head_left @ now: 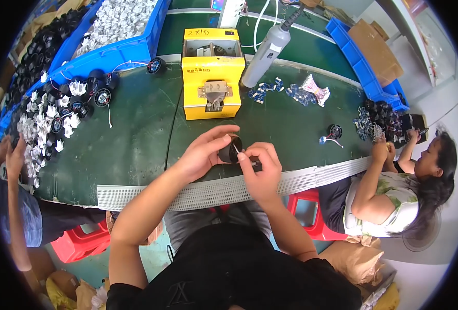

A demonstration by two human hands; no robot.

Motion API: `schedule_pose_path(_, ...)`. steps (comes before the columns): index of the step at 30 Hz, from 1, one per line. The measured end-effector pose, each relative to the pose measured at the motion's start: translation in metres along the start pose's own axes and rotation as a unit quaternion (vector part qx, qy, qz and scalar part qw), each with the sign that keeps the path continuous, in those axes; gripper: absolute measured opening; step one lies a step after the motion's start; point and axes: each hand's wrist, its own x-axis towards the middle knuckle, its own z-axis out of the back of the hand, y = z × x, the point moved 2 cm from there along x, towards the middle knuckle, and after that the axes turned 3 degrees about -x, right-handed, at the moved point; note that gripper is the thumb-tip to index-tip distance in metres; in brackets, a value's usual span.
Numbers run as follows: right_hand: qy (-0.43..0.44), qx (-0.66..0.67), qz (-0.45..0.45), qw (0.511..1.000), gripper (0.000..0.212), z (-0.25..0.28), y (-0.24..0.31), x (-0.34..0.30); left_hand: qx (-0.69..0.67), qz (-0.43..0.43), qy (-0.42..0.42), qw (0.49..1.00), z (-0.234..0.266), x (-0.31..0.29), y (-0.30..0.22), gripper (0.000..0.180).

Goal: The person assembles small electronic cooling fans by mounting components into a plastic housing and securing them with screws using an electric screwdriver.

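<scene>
My left hand (203, 154) holds a small round black fan (230, 150) just above the green table's near edge. My right hand (262, 165) pinches the thin wire that runs from the fan, fingertips touching the fan's right side. Both hands meet in front of the yellow box-shaped machine (212, 72). Most of the fan is hidden by my fingers.
A pile of black fans and white connectors (58, 119) lies at the left, with blue bins (120, 31) behind. A grey power screwdriver (268, 51) hangs beside the machine. Blue parts (278, 90) lie right of it. One person sits at the right (394, 186), another's arm at the left (12, 165).
</scene>
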Motion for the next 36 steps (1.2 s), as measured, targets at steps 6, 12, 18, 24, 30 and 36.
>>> schedule_pose_path(6,-0.011,0.032,0.006,0.999,0.035,0.008,-0.001,0.006,-0.006,0.018,0.012,1.0,0.005,-0.001,-0.001,0.033)
schedule_pose_path(12,0.011,-0.061,0.133,0.989,0.033,0.027,-0.012,0.012,-0.069,-0.036,0.01,0.997,0.01,0.0,-0.005,0.03)
schedule_pose_path(18,0.056,0.324,-0.225,0.917,0.017,0.006,-0.017,0.005,-0.058,-0.098,0.052,0.992,0.007,-0.001,-0.005,0.042)
schedule_pose_path(24,0.029,0.358,-0.208,0.91,0.014,-0.021,-0.011,0.004,-0.081,-0.091,0.095,0.988,-0.002,-0.004,-0.008,0.053)
schedule_pose_path(30,0.009,0.16,-0.077,0.984,0.016,-0.024,-0.009,0.002,-0.072,-0.099,0.111,0.986,-0.005,-0.003,-0.003,0.053)
schedule_pose_path(36,0.028,0.285,-0.135,0.949,0.031,-0.032,-0.01,0.008,-0.056,-0.117,0.112,0.985,-0.008,-0.004,-0.004,0.056)
